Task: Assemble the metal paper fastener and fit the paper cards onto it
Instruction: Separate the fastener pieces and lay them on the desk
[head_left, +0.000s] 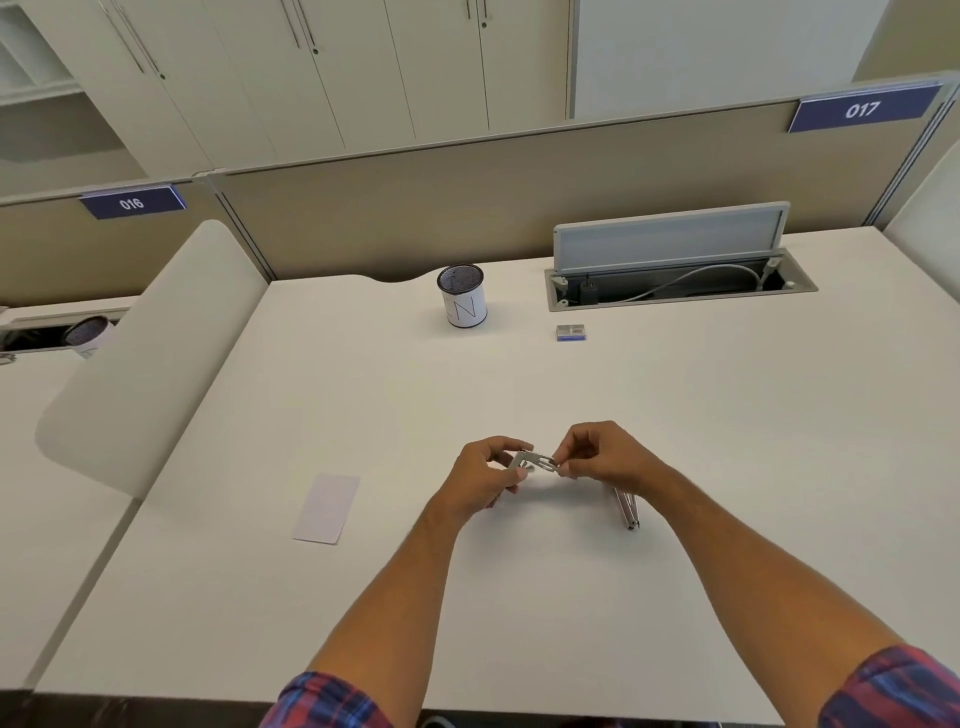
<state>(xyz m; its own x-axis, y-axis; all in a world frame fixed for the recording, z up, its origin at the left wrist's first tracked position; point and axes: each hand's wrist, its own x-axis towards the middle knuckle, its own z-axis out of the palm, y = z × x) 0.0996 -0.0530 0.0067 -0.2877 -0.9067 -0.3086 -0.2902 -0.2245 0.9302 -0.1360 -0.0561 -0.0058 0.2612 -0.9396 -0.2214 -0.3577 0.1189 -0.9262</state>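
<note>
Here, left to right: paper cards (327, 508) flat on the desk (727, 441), well apart from the hands, wide bare room around. Left hand (480, 475) curled, pinching one end of the metal fastener (535, 462) above mid-desk. Right hand (602, 452) pinching the other end. Metal strips (627, 512) lying just beside the right wrist. Farther back, mesh cup (462, 296), small box (570, 332), open cable hatch (675, 283) near the rear edge.

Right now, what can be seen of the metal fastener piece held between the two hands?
The metal fastener piece is a small, flat, silvery strip with slotted cutouts, held just above the white desk. The left hand pinches its left end, where it looks bent into an angle; the right hand pinches its right end. Finer detail is too small to tell.
</note>
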